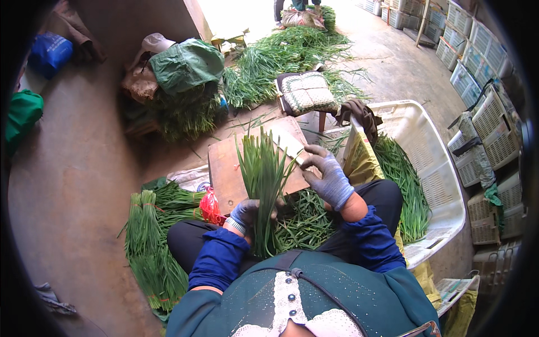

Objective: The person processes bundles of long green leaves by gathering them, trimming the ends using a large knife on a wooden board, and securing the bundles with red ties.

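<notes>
My gloved left hand [246, 212] is shut around an upright bunch of green chives [266, 181], its tips fanned out above a wooden board [227, 168]. To the right, my gloved right hand [326, 175] is raised with bent, spread fingers, and no held thing shows in it. Its fingertips are beside the outer leaf tips and a pale flat slab [290, 145] lying on the board; contact is unclear. Loose leaves [305, 223] are heaped between my legs. Tied chive bundles [145, 219] lie on my left, near a bunch of red ties [210, 206].
A white plastic crate [436, 156] with chives and a yellow sack [362, 158] stands at my right. Ahead are a cushioned stool [307, 90] and a chive heap [278, 54]. A person's legs [278, 12] show beyond. Stacked crates [490, 46] line the right side.
</notes>
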A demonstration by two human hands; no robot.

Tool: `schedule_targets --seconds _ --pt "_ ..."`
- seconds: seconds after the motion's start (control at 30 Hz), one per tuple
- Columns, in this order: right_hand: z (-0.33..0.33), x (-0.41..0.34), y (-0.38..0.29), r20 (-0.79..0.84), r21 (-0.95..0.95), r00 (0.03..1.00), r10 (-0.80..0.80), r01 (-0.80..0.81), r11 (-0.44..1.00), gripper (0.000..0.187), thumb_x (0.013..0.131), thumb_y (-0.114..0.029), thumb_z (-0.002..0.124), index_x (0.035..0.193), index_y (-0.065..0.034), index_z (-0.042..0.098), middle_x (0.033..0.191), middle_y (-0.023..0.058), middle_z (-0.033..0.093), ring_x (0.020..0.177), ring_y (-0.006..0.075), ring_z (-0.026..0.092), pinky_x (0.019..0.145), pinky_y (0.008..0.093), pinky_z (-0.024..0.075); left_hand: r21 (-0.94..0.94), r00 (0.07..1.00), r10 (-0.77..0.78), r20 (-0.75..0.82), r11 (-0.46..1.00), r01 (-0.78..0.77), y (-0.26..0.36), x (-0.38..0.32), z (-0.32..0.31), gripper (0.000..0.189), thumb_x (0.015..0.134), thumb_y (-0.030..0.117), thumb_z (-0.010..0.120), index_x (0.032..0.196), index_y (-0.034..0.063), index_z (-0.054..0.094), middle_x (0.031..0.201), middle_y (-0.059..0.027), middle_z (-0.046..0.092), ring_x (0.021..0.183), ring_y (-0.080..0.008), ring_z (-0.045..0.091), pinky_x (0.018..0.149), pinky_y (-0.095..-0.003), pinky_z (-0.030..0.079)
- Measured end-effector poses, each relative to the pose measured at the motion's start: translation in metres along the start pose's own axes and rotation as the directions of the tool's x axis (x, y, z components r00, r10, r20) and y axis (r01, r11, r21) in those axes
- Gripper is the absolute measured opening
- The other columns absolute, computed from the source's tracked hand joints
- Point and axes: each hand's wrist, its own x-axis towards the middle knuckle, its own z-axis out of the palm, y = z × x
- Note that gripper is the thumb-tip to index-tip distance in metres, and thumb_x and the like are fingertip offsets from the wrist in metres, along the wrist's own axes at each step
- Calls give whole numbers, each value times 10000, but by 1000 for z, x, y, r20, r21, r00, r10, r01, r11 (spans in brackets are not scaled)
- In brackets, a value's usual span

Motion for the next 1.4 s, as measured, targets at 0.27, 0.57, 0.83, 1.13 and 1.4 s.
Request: schedule_targets --seconds 0.27,0.57,0.83,1.13,1.4 --pt "48 34 9 91 78 953 289 -296 952 275 745 -273 758 868 -31 716 1225 221 623 1142 336 572 980 399 439 -95 997 -48 -68 995 41 -12 -3 13 726 735 300 792 1334 -20 533 1149 -164 671 848 -252 692 760 -355 577" --pt "20 55 16 -181 -411 976 123 -189 892 155 749 -184 680 722 -48 611 795 159 613 814 367 625 750 464 496 -82 990 -61 -123 995 51 -19 -2 6 631 756 289 781 1281 3 579 1134 -138 681 767 -231 664 706 -357 561" --pt "-77 100 13 -455 -514 879 -142 -129 848 86 857 -114 668 860 -39 626 803 159 645 727 316 657 684 403 526 -54 982 -7 -190 999 -3 -10 -20 4 585 776 297 756 1244 -16 600 1011 -129 697 724 -230 654 704 -359 555" --pt "-35 21 -18 213 -222 960 179 -131 966 192 880 -98 672 1035 13 654 887 109 701 800 194 675 719 319 539 -11 949 301 -90 953 -303 13 -38 -44 558 819 354 719 1163 -71 605 846 -134 684 746 -228 678 666 -345 564" --pt "78 25 -21 476 597 766 432 -642 481 473 968 -321 597 1304 9 547 1066 50 651 951 134 607 825 272 504 112 979 202 -13 974 -199 17 -32 -24 621 783 316 773 1250 -42 574 1099 -173 673 838 -261 703 760 -405 586"
